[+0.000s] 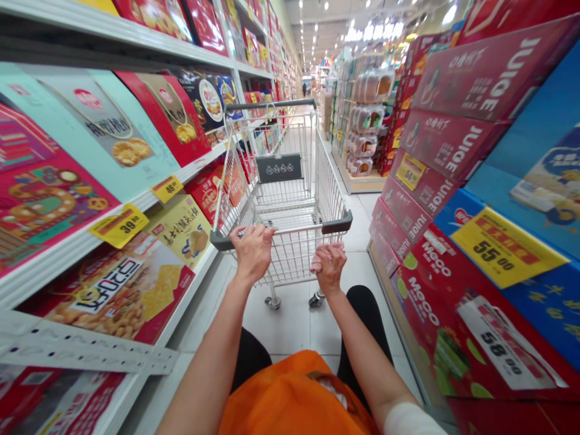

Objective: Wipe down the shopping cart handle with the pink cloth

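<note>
Plainly, both hands, left [252, 249] and right [328, 264], are curled tight around the cart handle [290, 232].

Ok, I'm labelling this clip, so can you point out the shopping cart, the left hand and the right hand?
shopping cart [290, 130]: head view, on the basket's wire wall.
left hand [254, 249]: head view, on the back of the hand.
right hand [328, 264]: head view, on the back of the hand.

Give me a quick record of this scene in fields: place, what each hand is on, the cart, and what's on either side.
place: shop aisle, tiled floor
left hand: gripping the cart handle
right hand: closed on the same handle
shopping cart: wire basket, no goods visible inside
left side: shelves of boxed biscuits, yellow price tags
right side: stacked red juice cartons
</note>
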The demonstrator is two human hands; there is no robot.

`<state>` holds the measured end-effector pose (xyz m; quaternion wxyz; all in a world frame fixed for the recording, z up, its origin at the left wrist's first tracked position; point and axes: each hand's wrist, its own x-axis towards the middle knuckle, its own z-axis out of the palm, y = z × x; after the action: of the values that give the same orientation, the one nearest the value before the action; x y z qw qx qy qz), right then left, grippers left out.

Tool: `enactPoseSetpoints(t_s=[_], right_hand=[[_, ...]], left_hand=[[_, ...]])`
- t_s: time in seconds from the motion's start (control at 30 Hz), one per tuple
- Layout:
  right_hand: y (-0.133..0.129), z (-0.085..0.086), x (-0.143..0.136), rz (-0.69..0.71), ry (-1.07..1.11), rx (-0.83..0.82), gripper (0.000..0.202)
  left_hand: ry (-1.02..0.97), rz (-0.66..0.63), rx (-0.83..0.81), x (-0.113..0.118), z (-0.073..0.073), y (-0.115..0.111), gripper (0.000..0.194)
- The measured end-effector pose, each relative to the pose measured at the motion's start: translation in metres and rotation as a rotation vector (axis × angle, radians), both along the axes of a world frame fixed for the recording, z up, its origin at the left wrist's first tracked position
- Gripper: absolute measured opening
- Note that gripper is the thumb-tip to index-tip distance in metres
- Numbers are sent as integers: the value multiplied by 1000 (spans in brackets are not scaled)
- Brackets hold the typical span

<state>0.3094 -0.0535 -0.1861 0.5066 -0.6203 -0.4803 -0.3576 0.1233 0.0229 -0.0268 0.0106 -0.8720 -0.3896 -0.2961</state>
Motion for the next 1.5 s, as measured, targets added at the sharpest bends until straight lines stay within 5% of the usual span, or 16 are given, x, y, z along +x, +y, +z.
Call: enactPoseSetpoints(t_s=[0.13, 0.3, 0.47, 0.6, 0.73, 0.97, 1.23, 1.37, 1.5], right_hand=[[-5, 3, -17, 33, 22, -18, 16], [21, 19, -45, 102, -132, 25, 20], [20, 10, -55, 133, -225, -24, 20], [12, 13, -57, 190, -171, -65, 16], [30, 20, -67, 207, -201, -26, 18], [28, 1, -77, 248, -189, -111, 20], [49, 11, -92, 218, -158, -8, 27], [38, 0, -89, 218, -147, -45, 21], [30, 7, -88, 286, -121, -105, 19]], left_hand=[[12, -19, -25, 3, 2, -4, 73], [-27, -77, -19, -4, 9, -10, 65], [-253, 157, 43, -36, 8, 11, 71], [-241, 81, -97, -50, 1, 27, 87], [-226, 41, -111, -48, -1, 23, 91], [-198, 3, -139, -42, 3, 16, 96], [-179, -20, -165, -30, 6, 7, 97], [-184, -52, -185, -26, 8, 6, 98], [-262, -104, -236, -27, 12, 12, 98]])
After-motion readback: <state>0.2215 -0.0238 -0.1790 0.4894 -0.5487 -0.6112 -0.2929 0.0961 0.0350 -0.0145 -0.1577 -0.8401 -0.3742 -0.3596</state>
